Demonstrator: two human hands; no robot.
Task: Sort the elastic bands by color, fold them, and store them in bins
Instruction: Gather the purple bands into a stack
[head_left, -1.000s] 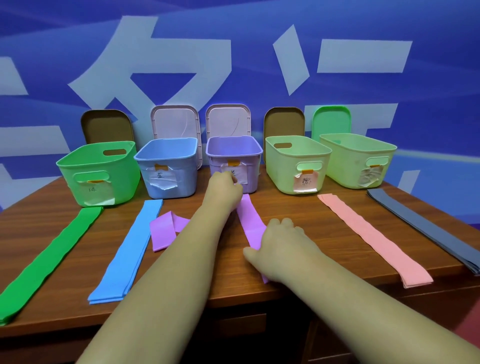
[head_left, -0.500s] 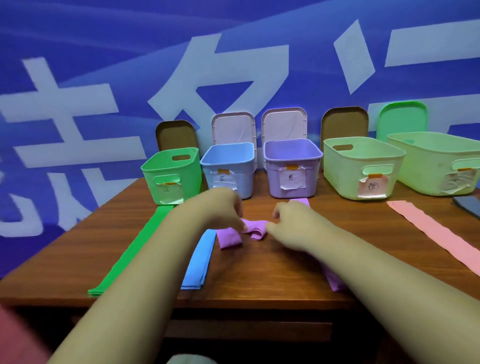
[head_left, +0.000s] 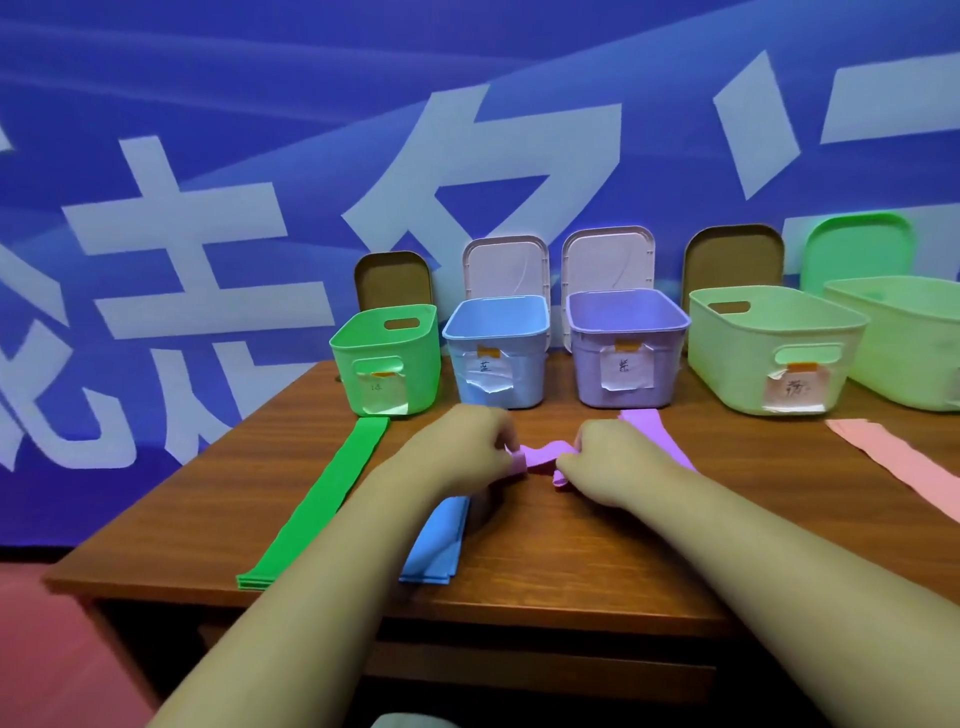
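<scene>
Nearest, on the front of the desk (head_left: 571, 566), the green band (head_left: 322, 499) and the blue band (head_left: 436, 545) lie flat as long stacked strips. Each runs back toward the bin of its own colour, so the layout looks meant to pair colour with container. Just beyond, both forearms meet over the middle of the desk. The left hand (head_left: 457, 452) and the right hand (head_left: 613, 462) each pinch the purple band (head_left: 540, 457) in curled fingers (head_left: 569, 460). They are set close together, so the stretch between them buckles up into a loop, which I take for a fold being made to shorten the band. A purple strip (head_left: 649, 431) trails from behind the right hand toward the purple bin (head_left: 623, 353); I cannot tell whether it is the same band. At the right edge the pink band (head_left: 893, 457) lies flat before the pale green bin (head_left: 769, 353). The green bin (head_left: 387, 358) and blue bin (head_left: 498, 358) stand open in the same row. Their lids (head_left: 506, 270) lean on the backdrop (head_left: 208, 156), likely to keep the bin mouths free.
</scene>
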